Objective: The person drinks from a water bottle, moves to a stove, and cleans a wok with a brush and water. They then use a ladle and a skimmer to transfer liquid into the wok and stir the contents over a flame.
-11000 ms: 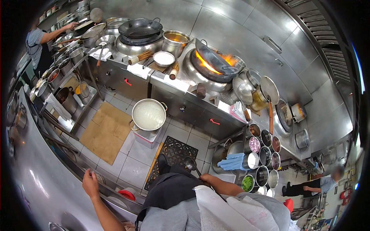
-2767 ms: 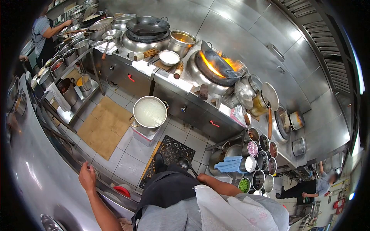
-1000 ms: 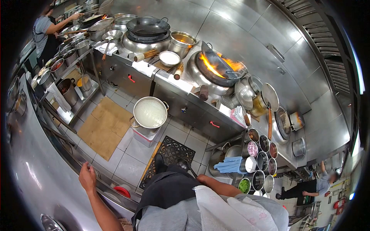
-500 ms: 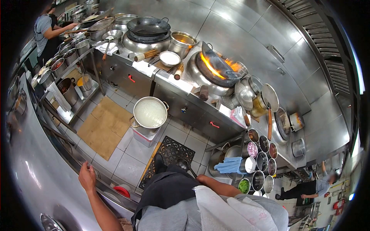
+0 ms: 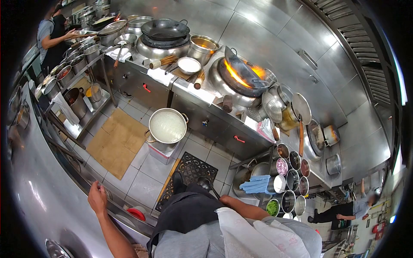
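Note:
My left hand (image 5: 97,198) hovers by the edge of the long steel counter (image 5: 56,172), its fingers loosely bent and slightly apart, with nothing visible in them. Down at my right side, my right hand (image 5: 224,199) is closed round the handle of a ladle (image 5: 204,182). The ladle's dark bowl hangs over a black rubber mat (image 5: 195,167), beside my shoe. Ahead on the floor, a large two-handled pot (image 5: 168,125) of cloudy pale liquid rests on a white box. A tilted wok (image 5: 244,72) sits on the range with flames rising round it.
Another wok (image 5: 165,29) stands on the left burner, near a pot (image 5: 203,45). Several ingredient tins (image 5: 292,179) and blue cloths (image 5: 254,185) are to my right. Cardboard (image 5: 116,142) covers floor tiles. One co-worker (image 5: 49,36) stands far left, another person (image 5: 352,210) far right.
The far-left co-worker has shifted, now holding a pan or lid further out. Flames round the tilted wok have changed shape. My own hands have hardly moved.

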Available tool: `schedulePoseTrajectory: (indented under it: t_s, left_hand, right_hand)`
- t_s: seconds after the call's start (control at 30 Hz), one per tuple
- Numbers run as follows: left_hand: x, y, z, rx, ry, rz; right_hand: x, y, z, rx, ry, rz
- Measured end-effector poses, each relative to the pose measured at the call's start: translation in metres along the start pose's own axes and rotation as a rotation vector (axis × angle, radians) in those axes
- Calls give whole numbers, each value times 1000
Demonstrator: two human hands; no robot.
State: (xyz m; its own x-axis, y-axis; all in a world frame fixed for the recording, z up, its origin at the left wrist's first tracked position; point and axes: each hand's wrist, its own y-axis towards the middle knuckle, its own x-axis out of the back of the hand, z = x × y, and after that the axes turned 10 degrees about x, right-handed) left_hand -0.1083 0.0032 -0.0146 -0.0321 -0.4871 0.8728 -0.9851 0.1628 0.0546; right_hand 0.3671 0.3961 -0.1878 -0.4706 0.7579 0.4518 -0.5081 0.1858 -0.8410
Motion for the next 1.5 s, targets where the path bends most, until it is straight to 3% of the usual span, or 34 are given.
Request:
schedulePoseTrajectory:
  t_s: [0.1,0.3,0.5,0.6,0.7,0.8,0.9,1.0,1.2,1.3,1.5]
  left_hand:
    - [0,0,0,0,-6,3]
    - [0,-1,0,-5,6,-4]
    - [1,0,-1,8,8,8]
    - [-1,1,2,9,-3,14]
    - [-4,1,6,-6,-2,13]
    - [-4,2,7,-13,9,18]
    - [-4,2,7,-10,22,22]
    - [-4,2,7,-10,22,24]
    - [0,1,1,-8,49,40]
    - [-1,2,4,-9,51,41]
    - [-1,1,3,-21,29,31]
  right_hand:
    - [-5,-2,3,-206,440,-161]
    - [-2,2,0,-51,118,-77]
    - [-2,-2,5,-252,446,-143]
    - [1,0,6,-114,194,-94]
    - [4,-8,13,-246,406,-157]
    - [6,-12,16,-223,428,-156]
    - [-1,7,-7,161,-143,-8]
    - [9,-11,11,-38,233,-98]
    - [14,-16,18,42,53,-72]
    - [9,-14,15,-65,324,-113]
    - [11,-21,18,23,228,-127]
